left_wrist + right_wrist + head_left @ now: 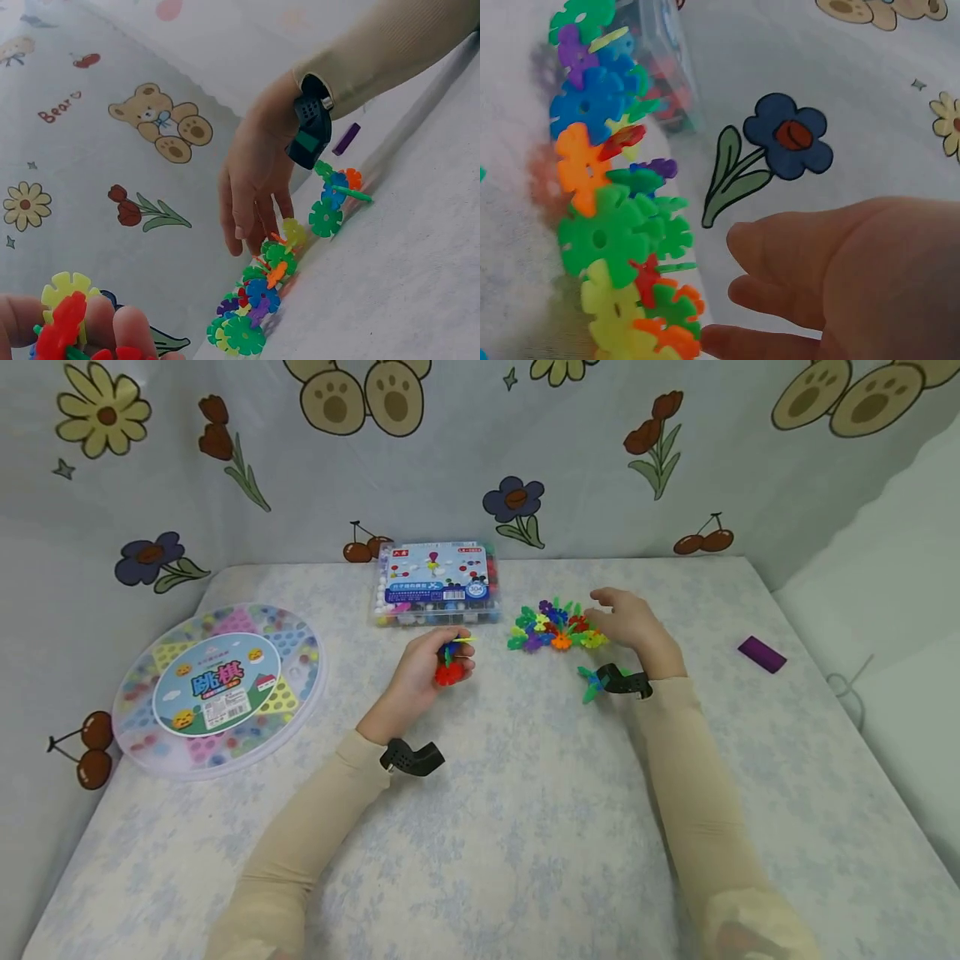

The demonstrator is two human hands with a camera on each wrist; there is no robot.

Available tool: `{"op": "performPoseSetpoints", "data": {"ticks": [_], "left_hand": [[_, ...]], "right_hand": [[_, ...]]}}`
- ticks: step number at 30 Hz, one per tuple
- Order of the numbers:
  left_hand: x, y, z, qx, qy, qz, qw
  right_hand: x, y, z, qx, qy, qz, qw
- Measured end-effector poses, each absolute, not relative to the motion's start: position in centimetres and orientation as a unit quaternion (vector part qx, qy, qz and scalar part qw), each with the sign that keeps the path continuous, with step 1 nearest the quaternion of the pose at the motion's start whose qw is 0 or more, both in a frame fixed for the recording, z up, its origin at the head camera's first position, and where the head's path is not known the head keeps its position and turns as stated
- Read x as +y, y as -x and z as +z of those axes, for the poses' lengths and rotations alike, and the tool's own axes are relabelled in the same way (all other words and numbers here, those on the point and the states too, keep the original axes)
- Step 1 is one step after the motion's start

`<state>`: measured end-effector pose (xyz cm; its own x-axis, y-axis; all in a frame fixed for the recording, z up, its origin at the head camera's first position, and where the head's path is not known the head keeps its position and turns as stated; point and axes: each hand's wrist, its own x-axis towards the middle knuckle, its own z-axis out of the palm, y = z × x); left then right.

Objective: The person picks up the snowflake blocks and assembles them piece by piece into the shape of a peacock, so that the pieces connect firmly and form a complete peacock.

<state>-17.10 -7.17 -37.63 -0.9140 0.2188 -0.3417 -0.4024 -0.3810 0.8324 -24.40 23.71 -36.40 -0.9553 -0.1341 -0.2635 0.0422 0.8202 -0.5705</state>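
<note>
My left hand (419,672) grips a few joined plastic snowflake discs, among them a red disc (449,674) and, in the left wrist view, a yellow disc (66,294). Part of that cluster is hidden by the fingers. To the right lies a pile of snowflake discs (561,642) in green, orange, blue, purple, red and yellow. My right hand (630,625) hovers at the pile's right end, fingers loosely bent and nothing held. In the right wrist view its fingertips (742,244) are beside the pile. A few joined blue and green discs (590,690) lie below the right wrist.
A clear box with a printed label (437,585) stands behind the pile against the patterned curtain. On the left lies a round Chinese checkers set (303,710). A purple block (762,654) lies at the right, and a pale cord (851,689) hangs by the table's edge.
</note>
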Motion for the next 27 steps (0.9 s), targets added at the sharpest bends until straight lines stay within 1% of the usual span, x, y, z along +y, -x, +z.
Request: {"op": "performPoseSetpoints", "data": {"ticks": [2, 4, 11, 16, 20, 25, 27], "left_hand": [[-7.1, 17.0, -37.9, 0.529, 0.084, 0.822, 0.193], [-7.0, 16.9, -38.1, 0.532, 0.081, 0.821, 0.193], [-7.0, 16.8, -38.0, 0.537, 0.077, 0.816, 0.198], [-6.9, 16.9, -38.1, 0.552, 0.082, 0.803, 0.207], [-6.7, 17.1, -38.2, 0.611, 0.082, 0.76, 0.205], [-6.7, 17.1, -38.6, 0.73, 0.046, 0.652, 0.201], [-6.7, 17.0, -38.7, 0.765, 0.028, 0.613, 0.196]], "right_hand": [[24.2, 24.8, -37.3, 0.937, 0.024, -0.3, 0.177], [24.3, 25.0, -37.9, 0.933, 0.029, -0.305, 0.19], [23.4, 24.7, -38.2, 0.935, 0.044, -0.304, 0.177], [22.4, 24.1, -38.0, 0.934, 0.063, -0.296, 0.19], [21.2, 23.2, -37.4, 0.928, 0.113, -0.272, 0.229], [19.2, 21.5, -35.9, 0.901, 0.199, -0.232, 0.308], [18.7, 21.0, -35.1, 0.901, 0.202, -0.224, 0.313]]}}
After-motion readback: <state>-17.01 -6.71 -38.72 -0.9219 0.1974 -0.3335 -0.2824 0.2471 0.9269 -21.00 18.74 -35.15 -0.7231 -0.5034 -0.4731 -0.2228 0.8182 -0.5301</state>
